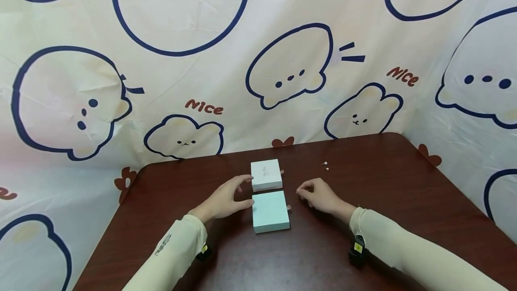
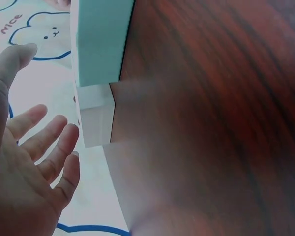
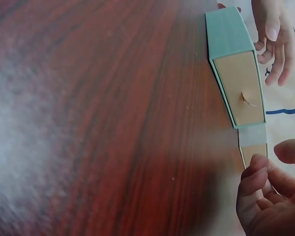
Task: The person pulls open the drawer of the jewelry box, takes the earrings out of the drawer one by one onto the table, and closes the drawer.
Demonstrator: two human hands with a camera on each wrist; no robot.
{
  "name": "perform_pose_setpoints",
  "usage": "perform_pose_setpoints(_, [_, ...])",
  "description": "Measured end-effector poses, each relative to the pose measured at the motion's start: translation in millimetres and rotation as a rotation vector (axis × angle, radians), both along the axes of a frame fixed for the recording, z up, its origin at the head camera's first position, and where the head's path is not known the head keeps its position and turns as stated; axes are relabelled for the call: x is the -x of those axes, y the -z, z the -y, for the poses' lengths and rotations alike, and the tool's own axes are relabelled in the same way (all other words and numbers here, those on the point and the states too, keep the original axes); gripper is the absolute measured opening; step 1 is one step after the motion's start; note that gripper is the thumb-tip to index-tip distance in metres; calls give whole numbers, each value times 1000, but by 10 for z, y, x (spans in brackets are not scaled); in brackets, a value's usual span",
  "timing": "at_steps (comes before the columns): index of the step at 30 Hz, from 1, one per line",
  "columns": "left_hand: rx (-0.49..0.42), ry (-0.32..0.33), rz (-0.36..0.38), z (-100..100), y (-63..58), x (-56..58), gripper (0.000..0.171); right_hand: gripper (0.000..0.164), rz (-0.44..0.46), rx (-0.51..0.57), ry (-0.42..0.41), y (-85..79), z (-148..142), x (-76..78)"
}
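A mint-green drawer box (image 1: 270, 210) lies on the table, with a white drawer box (image 1: 266, 174) just behind it. My left hand (image 1: 224, 197) is at their left side, thumb by the green box and fingers by the white one; the left wrist view shows nothing in its palm. To the right of both boxes, my right hand (image 1: 321, 196) hovers low with loosely curled fingers and holds nothing. In the right wrist view, the green box's beige drawer front (image 3: 236, 81) is closed and bears a small ribbon tab (image 3: 247, 100). Whether my left fingertips touch the boxes I cannot tell.
Two small white bead-like pieces (image 1: 325, 164) lie on the table behind my right hand. The dark red-brown wooden table (image 1: 404, 192) meets a cartoon-printed cloth (image 1: 226, 80) at its back and sides.
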State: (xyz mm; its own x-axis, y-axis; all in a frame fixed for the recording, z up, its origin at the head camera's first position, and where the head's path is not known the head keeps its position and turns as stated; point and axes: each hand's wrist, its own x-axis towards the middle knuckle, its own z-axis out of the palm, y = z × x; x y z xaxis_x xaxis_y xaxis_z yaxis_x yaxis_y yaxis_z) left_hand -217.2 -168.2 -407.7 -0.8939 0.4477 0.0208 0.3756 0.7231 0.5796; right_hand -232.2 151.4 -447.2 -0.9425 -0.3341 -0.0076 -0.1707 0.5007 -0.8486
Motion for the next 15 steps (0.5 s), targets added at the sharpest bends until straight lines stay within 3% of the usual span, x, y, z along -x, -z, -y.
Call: perform_pose_setpoints(15, [9, 40, 14, -30, 35, -100, 70, 20, -45, -11, -43, 13, 7, -73])
